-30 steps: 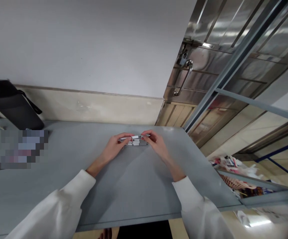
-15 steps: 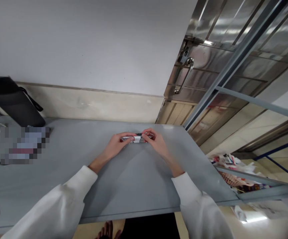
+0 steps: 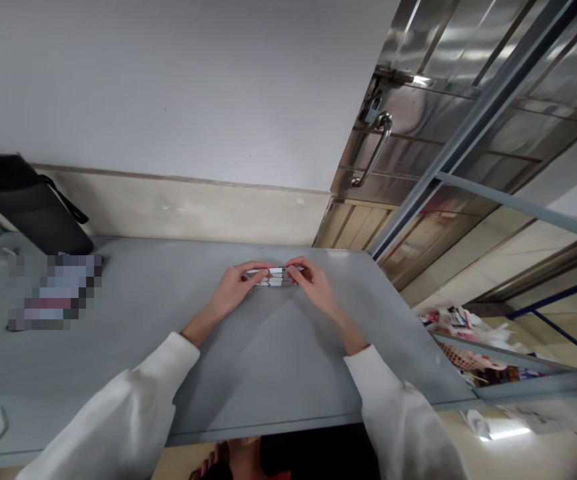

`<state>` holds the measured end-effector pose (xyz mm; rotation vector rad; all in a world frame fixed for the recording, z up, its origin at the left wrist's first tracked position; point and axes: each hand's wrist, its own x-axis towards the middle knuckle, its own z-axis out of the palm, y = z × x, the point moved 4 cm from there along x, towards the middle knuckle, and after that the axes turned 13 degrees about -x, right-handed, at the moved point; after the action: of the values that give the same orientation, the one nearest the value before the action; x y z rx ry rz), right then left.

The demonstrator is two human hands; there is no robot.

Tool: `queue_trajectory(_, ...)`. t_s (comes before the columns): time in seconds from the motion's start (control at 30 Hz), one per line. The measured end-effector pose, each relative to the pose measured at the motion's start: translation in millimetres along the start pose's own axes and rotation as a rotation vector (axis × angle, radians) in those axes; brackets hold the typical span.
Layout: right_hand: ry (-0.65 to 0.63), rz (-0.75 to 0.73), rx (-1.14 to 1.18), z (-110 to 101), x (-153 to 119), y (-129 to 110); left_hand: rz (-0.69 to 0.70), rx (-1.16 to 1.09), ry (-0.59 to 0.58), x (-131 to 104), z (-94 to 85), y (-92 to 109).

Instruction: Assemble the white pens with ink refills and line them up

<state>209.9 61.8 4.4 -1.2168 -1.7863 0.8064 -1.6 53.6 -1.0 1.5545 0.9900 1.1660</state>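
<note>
Thumbs and fingers of both hands are clamped on the small bundle of pens (image 3: 276, 277), the left hand (image 3: 231, 287) at its nine o'clock end, the right hand (image 3: 314, 285) at its three o'clock end. The pens lie side by side between them, over the far part of the grey table (image 3: 268, 373); whether they touch its surface I cannot tell. Light, even pressure from both ends would probably serve best, with thumbs level so that no pen rides up (slim barrels roll easily). Counting: two hands, one bundle, at least three pens, though fingers hide the exact number. From the bundle, one dark case (image 3: 33, 210) sits between nine and ten o'clock, one pixelated item (image 3: 58, 287) at nine, one door handle (image 3: 376, 152) between one and two, and one pink basket (image 3: 463, 357) near four.
</note>
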Motion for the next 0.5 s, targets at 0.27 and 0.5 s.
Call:
queue_trajectory(0.27,0.013,-0.001,0.012,-1.8,-0.2,-3.2,-0.015,-0.006,-0.007,-0.5,1.3,3.6)
queue_trajectory(0.5,0.016,-0.011,0.019,-1.7,-1.2,-4.0,-0.025,-0.027,0.001,-2.8,2.4,10.7)
